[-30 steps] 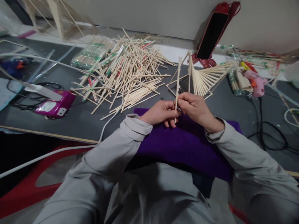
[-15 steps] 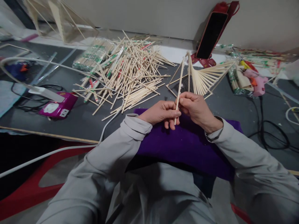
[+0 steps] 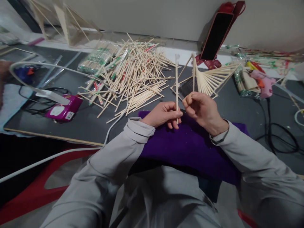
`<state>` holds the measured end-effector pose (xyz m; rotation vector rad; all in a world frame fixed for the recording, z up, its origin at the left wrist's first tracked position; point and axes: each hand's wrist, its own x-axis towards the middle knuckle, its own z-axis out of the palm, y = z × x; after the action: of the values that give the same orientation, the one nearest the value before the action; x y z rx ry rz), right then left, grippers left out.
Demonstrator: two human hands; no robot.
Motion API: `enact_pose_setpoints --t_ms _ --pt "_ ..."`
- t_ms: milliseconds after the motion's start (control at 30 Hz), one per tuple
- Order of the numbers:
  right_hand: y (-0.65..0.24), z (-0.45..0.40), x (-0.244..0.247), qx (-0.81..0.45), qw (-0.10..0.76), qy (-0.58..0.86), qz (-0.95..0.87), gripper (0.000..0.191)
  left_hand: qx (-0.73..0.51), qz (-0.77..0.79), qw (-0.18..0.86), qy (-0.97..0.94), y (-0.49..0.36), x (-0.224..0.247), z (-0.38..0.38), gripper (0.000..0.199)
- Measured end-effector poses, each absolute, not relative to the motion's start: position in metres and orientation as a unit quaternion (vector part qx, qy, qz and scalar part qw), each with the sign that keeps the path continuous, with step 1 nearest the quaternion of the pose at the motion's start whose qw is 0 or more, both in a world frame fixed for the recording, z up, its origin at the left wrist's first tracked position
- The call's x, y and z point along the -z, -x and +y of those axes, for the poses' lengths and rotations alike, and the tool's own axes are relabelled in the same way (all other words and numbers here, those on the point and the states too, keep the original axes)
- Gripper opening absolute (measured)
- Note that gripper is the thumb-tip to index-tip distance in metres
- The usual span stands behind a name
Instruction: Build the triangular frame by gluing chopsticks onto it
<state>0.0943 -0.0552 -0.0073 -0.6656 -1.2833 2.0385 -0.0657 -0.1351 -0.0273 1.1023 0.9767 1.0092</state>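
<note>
In my left hand [image 3: 163,114] a pale wooden chopstick [image 3: 176,85] is pinched between thumb and fingers, standing nearly upright. My right hand [image 3: 203,109] is just to the right of it, apart from the stick, with thumb and fingertips pressed together. Whether those fingertips hold anything small cannot be seen. Beyond the hands stands a fan-shaped, twisted frame [image 3: 206,80] built of similar sticks. Farther left lies a big loose heap of chopsticks [image 3: 137,69]. Purple cloth [image 3: 175,145] lies under both hands.
Wrapped chopstick packs [image 3: 98,57] lie behind the heap. A purple power socket [image 3: 64,107] with a white cable sits at left. At right is a pink glue gun [image 3: 264,84]. A phone [image 3: 217,34] leans at the back. Part of another person's hand [image 3: 3,69] shows at the left edge.
My right hand has let go of the chopstick and moved slightly right. The stick, still in my left hand, has turned more upright. Another person's hand has appeared at the left edge.
</note>
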Motion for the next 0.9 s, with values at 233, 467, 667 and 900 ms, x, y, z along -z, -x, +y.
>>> enact_pose_setpoints --t_ms 233,467,667,900 --pt "-0.0908 -0.0597 0.0151 -0.766 0.274 0.280 -0.510 0.015 -0.384 0.449 0.639 -0.493 0.0664 0.0270 -0.1343 0.021" --pt "-0.0935 -0.0570 0.0171 -0.772 0.252 0.264 -0.521 0.026 -0.358 0.496 0.614 -0.499 0.0660 0.0244 -0.1354 0.019" --pt "-0.0970 -0.0563 0.0179 -0.706 0.264 0.295 -0.588 0.027 -0.352 0.521 0.607 -0.487 0.0643 0.0211 -0.1372 0.023" --pt "-0.0988 -0.0594 0.0156 -0.596 0.262 0.272 -0.709 0.027 -0.412 0.485 0.628 -0.447 0.0626 0.0243 -0.1360 0.025"
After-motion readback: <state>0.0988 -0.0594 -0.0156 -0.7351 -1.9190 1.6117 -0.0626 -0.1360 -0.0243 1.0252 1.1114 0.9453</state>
